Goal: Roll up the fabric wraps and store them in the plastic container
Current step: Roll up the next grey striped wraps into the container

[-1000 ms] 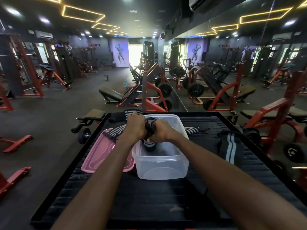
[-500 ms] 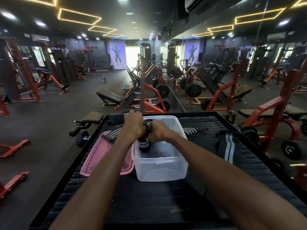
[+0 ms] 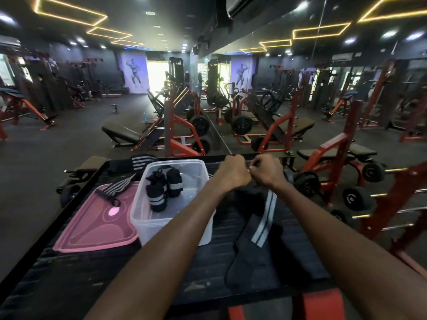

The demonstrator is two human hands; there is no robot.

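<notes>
My left hand (image 3: 233,173) and right hand (image 3: 265,169) sit knuckle to knuckle at the far edge of the black table (image 3: 97,269), both fisted on the top end of a striped black wrap (image 3: 265,215) that trails toward me. Clear plastic container (image 3: 161,225) left of my arms, two rolled wraps (image 3: 163,187) standing inside. Pink lid (image 3: 92,227) beside it, loose striped wrap (image 3: 120,187) across its far corner.

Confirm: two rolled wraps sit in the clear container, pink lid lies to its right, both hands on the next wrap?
One thing is off: in the head view the pink lid lies to the left of the clear container, not its right. Two rolled wraps sit inside it, and the left hand and right hand grip the next wrap.
</notes>
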